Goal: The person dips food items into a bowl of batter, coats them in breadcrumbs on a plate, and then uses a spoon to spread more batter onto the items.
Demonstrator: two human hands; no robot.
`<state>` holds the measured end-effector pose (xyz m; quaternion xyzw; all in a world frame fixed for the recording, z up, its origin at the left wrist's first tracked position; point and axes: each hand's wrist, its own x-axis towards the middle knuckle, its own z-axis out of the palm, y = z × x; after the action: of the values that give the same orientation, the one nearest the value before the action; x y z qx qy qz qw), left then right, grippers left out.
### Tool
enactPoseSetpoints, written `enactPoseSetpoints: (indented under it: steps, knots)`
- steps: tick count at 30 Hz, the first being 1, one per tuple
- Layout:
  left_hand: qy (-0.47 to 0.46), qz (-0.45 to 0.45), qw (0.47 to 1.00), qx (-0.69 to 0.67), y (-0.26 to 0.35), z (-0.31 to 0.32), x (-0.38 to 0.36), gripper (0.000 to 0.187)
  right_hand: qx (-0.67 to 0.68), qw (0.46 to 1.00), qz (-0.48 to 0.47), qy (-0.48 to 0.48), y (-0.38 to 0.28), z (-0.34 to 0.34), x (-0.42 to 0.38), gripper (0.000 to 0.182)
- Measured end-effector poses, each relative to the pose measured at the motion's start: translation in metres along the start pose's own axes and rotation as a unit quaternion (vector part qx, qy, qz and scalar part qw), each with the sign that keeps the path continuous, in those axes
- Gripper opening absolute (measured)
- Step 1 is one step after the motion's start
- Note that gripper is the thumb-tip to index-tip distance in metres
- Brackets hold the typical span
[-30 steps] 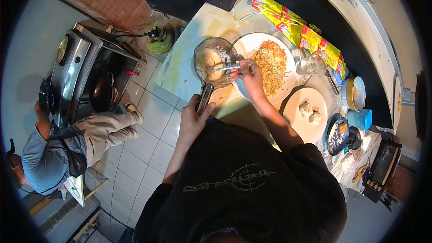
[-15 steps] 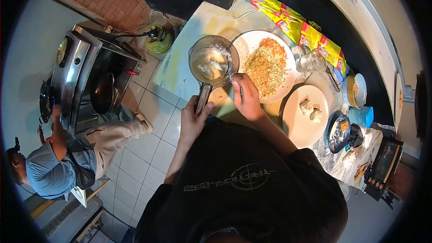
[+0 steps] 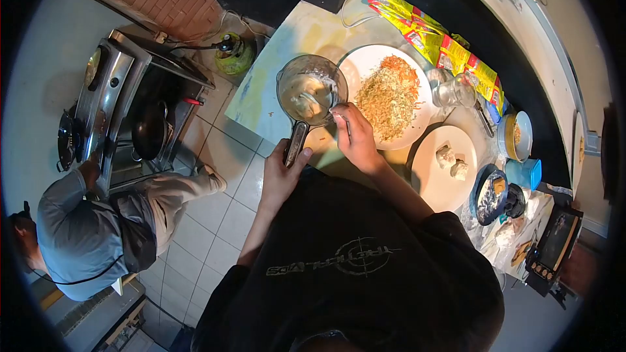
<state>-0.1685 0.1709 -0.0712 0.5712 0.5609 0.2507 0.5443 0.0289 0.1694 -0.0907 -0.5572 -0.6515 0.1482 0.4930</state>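
Note:
My left hand is wrapped around the dark handle of a see-through, smoky saucepan. Inside the pan is a pale, wet mixture with a whitish lump. At the pan's right rim is my right hand, its fingers bent and the tips pinched together with whitish smears on them. What the tips hold, if anything, is too small to make out. Just right of the pan lies a large white plate of orange and tan crumbs. Beside my right forearm, another pale plate carries two white-coated lumps.
Yellow-red packets, a glass jar, a crumb-filled bowl, a blue cup and a dark floury bowl line the table's far side. At left, a co-worker bends by a steel stove near a green gas cylinder.
My hands and the saucepan keep nearly the same pose, with the view shifted slightly. The co-worker has turned and leaned, the arm drawn in closer to the stove front.

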Motion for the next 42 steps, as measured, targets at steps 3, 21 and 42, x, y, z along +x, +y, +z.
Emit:
enactPoseSetpoints:
  steps: [3, 21, 42]
  knots:
    - [-0.003, 0.013, 1.0, 0.005, 0.0, -0.001, 0.0, 0.041, 0.01, 1.0, 0.013, 0.018, -0.002, 0.001, 0.0, 0.009]
    - [0.018, 0.059, 0.997, 0.054, 0.008, 0.001, -0.002, 0.047, 0.305, 0.871, 0.353, 0.153, 0.016, -0.006, 0.003, 0.018]
    - [-0.13, 0.084, 0.957, -0.244, 0.019, -0.009, 0.0, 0.025, -0.003, 0.99, 0.012, 0.142, -0.071, -0.046, 0.002, 0.008]
